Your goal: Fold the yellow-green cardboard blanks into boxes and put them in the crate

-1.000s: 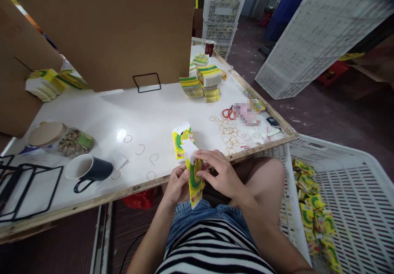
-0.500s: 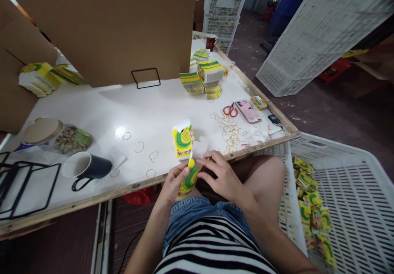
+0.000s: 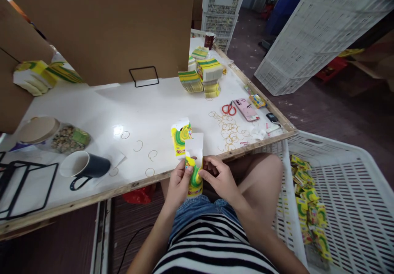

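**Holding a yellow box [image 3: 195, 180] upright between two hands**

Held over the lap, just past the near edge of the surface [image 3: 154, 109], with printed front toward the body and white flap [image 3: 193, 143] raised. Clamped at its left side by the left grip [image 3: 181, 180], thumb to the front — probably for steadiness. Pinched at its right edge by the right grip [image 3: 220, 178], seemingly lighter, with thumb forward; cannot make out all the fingertips behind. Gripped by the sides below the flap, likely to leave flap and opening unblocked.

Seen just beyond on the surface: a second box [image 3: 182, 138], partly covered by the raised flap. Cannot tell whether propped or lying.

Spread to the right: loose rubber bands [image 3: 229, 129], presumably scattered for picking up singly. Set beyond them: scissors [image 3: 229, 109] and, just beside, a phone [image 3: 246, 110] — judged out of the way yet reachable. Stacked farther back, near the cardboard [image 3: 123, 27]: bundles of yellow-and-green cartons [image 3: 209, 69], perhaps grouped to save room.

Placed at left, well apart from both grips: a dark mug [image 3: 95, 166], sensibly so against spills. Stationed low beside the right thigh: a white basket [image 3: 357, 187] with yellow packs [image 3: 312, 210] heaped inside, within easy drop.
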`<state>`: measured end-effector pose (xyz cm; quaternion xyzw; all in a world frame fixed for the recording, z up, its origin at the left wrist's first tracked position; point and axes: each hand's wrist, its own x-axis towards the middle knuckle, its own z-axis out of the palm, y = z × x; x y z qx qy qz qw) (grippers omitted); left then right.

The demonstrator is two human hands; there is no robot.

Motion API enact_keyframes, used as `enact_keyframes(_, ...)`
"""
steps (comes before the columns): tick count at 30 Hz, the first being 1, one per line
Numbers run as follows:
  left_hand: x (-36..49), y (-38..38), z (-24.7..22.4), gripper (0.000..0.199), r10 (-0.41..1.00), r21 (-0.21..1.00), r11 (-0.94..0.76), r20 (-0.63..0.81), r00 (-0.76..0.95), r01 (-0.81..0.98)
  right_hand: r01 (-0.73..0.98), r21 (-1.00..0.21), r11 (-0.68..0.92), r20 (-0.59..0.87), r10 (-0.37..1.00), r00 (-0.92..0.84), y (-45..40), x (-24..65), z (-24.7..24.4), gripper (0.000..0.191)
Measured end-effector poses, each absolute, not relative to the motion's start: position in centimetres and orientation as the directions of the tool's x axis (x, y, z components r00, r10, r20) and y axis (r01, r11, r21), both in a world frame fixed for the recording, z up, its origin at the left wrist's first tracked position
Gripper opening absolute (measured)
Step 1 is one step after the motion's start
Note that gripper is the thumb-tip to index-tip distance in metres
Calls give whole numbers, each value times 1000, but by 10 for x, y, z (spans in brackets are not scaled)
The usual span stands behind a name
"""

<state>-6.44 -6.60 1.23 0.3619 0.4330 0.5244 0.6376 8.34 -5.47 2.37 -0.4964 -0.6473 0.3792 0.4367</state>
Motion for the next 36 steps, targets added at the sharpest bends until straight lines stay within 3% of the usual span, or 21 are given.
enact_keyframes(7, -64, -70, 8, 42, 993, 974, 116, -108, 50, -197, 300, -947, 115, 127, 992, 23, -54, 82, 17, 22)
enact_keyframes(9, -67, -72, 8, 50, 991, 981, 115, -104, 79, -159, 217, -973, 80, 89, 996, 32, -53, 85, 14, 18)
enact_keyframes(12, -72, -74, 11, 67, 989, 976, 113, -94, 111, -187, 66, -992, 105, 104, 994, -25, -53, 92, 12, 44)
enact_keyframes(15, -78, -74, 16, 74, 978, 967, 112, -66, 197, -229, 22, -990, 141, 137, 980, -146, -54, 100, 15, 43)
enact_keyframes(20, -84, -75, 22, 48, 918, 940, 197, -77, 390, -277, 99, -984, 150, 114, 945, -306, -50, 111, 26, 24)
enact_keyframes(23, -82, -76, 21, 37, 901, 903, 269, -114, 418, -334, 152, -973, 177, 120, 938, -325, -47, 113, 31, 24)
enact_keyframes(25, -80, -77, 20, 43, 902, 893, 292, -137, 409, -343, 183, -962, 202, 137, 940, -314, -46, 113, 31, 27)
enact_keyframes(28, -79, -74, 16, 76, 917, 892, 281, -140, 374, -354, 161, -968, 191, 152, 961, -230, -46, 109, 26, 20)
enact_keyframes(30, -79, -72, 14, 87, 916, 900, 274, -136, 378, -339, 105, -983, 148, 129, 976, -173, -47, 107, 22, 33)
enact_keyframes(32, -78, -70, 12, 78, 916, 916, 250, -119, 382, -315, 87, -987, 132, 117, 980, -161, -46, 108, 20, 45)
enact_keyframes(35, -77, -68, 10, 57, 935, 942, 190, -88, 343, -277, 159, -962, 224, 195, 964, -178, -44, 114, 25, 27)
enact_keyframes(36, -76, -68, 9, 52, 943, 954, 173, -89, 320, -246, 181, -949, 257, 226, 958, -179, -44, 117, 27, 30)
